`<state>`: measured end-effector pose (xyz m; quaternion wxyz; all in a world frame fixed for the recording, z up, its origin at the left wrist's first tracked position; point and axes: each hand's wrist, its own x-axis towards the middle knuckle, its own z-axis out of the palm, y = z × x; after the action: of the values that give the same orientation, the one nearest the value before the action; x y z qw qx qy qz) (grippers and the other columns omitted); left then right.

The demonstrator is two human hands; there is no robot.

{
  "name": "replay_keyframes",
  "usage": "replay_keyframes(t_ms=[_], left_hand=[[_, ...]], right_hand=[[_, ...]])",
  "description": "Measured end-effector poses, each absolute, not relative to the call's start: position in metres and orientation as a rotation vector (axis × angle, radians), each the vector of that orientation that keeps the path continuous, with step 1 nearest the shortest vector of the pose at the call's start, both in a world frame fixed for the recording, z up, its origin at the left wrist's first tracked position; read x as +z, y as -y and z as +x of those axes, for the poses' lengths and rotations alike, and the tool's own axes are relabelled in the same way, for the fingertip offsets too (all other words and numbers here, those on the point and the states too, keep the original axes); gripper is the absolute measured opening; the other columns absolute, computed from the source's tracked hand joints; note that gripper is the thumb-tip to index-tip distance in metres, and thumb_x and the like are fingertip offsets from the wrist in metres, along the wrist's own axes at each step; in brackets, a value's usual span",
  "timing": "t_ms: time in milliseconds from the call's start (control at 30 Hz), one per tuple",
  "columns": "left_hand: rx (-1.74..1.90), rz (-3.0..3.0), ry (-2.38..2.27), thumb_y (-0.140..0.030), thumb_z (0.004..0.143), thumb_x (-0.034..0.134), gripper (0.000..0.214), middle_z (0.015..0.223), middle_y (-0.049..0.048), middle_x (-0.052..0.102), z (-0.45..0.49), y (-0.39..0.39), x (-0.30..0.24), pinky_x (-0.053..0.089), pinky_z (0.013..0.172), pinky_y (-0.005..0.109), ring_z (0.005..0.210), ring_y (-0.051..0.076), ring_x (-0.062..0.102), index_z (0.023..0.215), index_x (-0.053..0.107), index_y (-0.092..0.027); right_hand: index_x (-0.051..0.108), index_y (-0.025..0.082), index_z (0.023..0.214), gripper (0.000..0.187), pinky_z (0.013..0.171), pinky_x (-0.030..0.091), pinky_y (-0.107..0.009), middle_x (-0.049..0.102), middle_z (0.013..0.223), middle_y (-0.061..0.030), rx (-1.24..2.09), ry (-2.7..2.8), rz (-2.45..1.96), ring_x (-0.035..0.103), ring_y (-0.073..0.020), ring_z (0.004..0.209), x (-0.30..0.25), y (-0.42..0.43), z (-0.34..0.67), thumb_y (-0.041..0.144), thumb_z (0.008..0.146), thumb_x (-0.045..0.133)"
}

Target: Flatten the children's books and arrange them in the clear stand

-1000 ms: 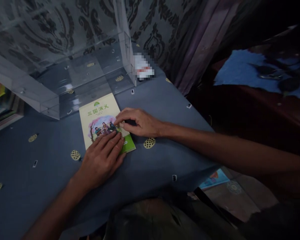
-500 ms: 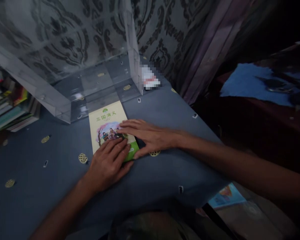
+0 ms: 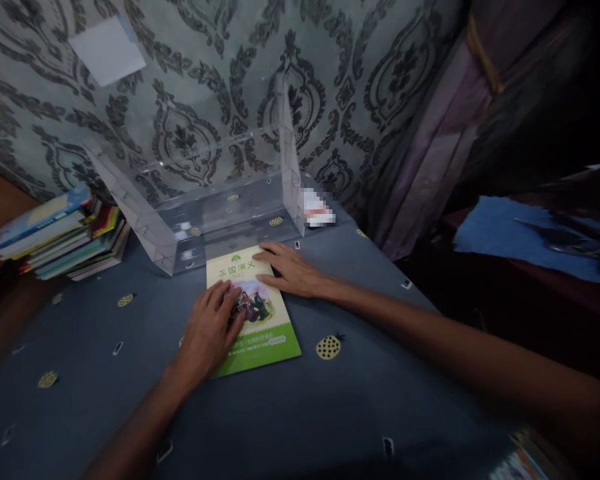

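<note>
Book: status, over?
Left hand and right hand flat on book, open. Book flat on cloth, top edge at clear box front. Nothing between them.

book (image 3: 253,313) on table (image 3: 330,413) before clear box (image 3: 220,193) | book stack (image 3: 65,233) left | both hands on book

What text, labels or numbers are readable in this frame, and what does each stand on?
"三国演义": title on the cover of the book, which lies under the left hand and the right hand.
Small white print on the book's green band: too blurred to read.
Stack of books at the left: nothing legible.
Pixelated patch beside the clear box: unreadable.
</note>
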<state>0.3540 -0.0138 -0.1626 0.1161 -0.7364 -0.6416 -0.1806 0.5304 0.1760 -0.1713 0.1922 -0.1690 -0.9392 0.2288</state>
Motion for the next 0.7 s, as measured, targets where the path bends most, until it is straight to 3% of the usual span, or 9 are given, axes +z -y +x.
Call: replay_keyframes(t_ms=[133,267,400,533,700], left_hand=[[-0.544,-2.127,1.936,-0.038,0.103,0.046,0.037,0.136,0.0161,0.062,0.354,0.015,-0.166,0.05,0.105,0.052,0.129,0.033,0.056,0.131,0.06,-0.018],[-0.552,-1.94,2.168,-0.045,0.102,0.043,0.046,0.144,0.0211,0.055,0.347,0.014,-0.175,0.048,0.106,0.057,0.136,0.038,0.051,0.134,0.058,-0.016],[-0.735,-1.864,2.333,-0.048,0.097,0.046,0.052,0.139,0.021,0.06,0.336,0.009,-0.179,0.042,0.109,0.062,0.137,0.041,0.05,0.134,0.057,-0.014],[-1.232,-1.838,2.481,-0.052,0.09,0.055,0.052,0.132,0.0156,0.066,0.331,0.007,-0.172,0.045,0.11,0.056,0.128,0.036,0.058,0.13,0.06,-0.018],[-2.334,-1.206,2.599,-0.052,0.075,0.074,0.066,0.13,0.0128,0.068,0.336,0.007,-0.155,0.059,0.091,0.039,0.113,0.029,0.069,0.13,0.054,-0.021]], right_hand=[[0.06,0.014,0.135,0.042,0.112,0.043,-0.051,0.054,0.144,-0.018,0.584,2.614,-0.489,0.051,-0.0305,0.134,-0.171,-0.176,0.524,0.034,0.098,0.057],[0.059,0.015,0.138,0.043,0.114,0.04,-0.054,0.049,0.151,-0.0198,0.518,2.658,-0.555,0.046,-0.0328,0.14,-0.167,-0.157,0.531,0.033,0.098,0.056],[0.058,0.016,0.139,0.043,0.117,0.037,-0.053,0.048,0.153,-0.0191,0.482,2.721,-0.573,0.043,-0.0321,0.144,-0.162,-0.132,0.539,0.034,0.101,0.052],[0.055,0.015,0.143,0.047,0.121,0.031,-0.054,0.043,0.158,-0.0203,0.508,2.737,-0.589,0.036,-0.0329,0.149,-0.158,-0.118,0.544,0.036,0.101,0.051],[0.05,0.012,0.148,0.055,0.123,0.025,-0.059,0.035,0.162,-0.0254,0.655,2.752,-0.623,0.028,-0.038,0.153,-0.15,-0.113,0.548,0.041,0.102,0.051]])
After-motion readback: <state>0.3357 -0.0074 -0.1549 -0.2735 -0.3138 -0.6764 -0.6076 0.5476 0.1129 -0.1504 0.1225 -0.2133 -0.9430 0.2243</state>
